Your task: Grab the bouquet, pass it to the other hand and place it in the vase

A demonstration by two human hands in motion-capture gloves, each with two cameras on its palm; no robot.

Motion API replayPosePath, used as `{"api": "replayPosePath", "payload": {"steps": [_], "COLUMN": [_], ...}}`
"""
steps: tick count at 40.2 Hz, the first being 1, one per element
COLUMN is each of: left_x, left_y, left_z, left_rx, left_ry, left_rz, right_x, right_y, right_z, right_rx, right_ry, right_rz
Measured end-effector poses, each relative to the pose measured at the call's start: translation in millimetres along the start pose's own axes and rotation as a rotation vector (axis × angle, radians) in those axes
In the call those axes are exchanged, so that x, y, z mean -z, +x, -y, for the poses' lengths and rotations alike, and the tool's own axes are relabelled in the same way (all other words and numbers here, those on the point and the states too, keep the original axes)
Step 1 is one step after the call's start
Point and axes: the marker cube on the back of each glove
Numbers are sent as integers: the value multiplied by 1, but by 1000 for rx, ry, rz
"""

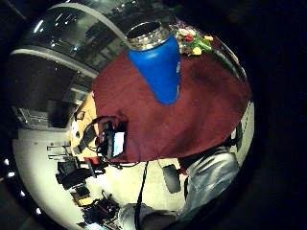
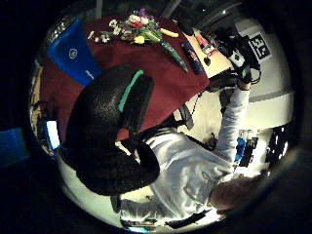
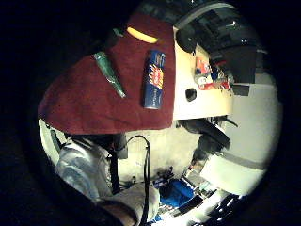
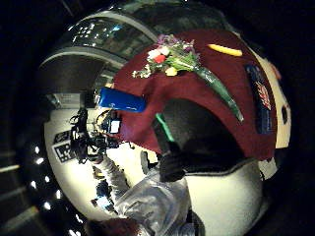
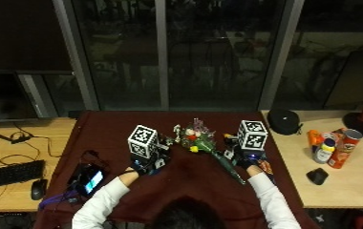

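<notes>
We note the bouquet [image 5: 206,145] lying between both hands, stem toward the right hand [image 5: 245,157], which is nearer; fingers' state unclear.

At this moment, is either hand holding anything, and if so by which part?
Nothing is held. The bouquet lies on the maroon cloth between the two hands; the left hand and right hand are above the cloth, apart from it. The blue vase stands untouched.

bouquet [image 5: 202,143]: mixed flowers, green wrapped stems, lying flat on maroon cloth | vase [image 1: 158,62]: blue, metal-rimmed, upright, apart from bouquet
</notes>
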Motion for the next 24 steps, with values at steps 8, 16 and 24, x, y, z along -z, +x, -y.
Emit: {"api": "replayPosePath", "payload": {"steps": [8, 16, 24], "left_x": [-1, 0, 12], "left_y": [12, 21, 18], "left_z": [11, 14, 5], "left_rx": [-6, -25, -38], "left_ry": [21, 29, 21], "left_rz": [-14, 16, 43], "right_x": [1, -7, -23], "right_y": [7, 17, 36], "right_z": [4, 8, 24], "right_rx": [-33, -71, -137], "right_ry": [-19, -79, -54], "right_rz": [4, 69, 129]}}
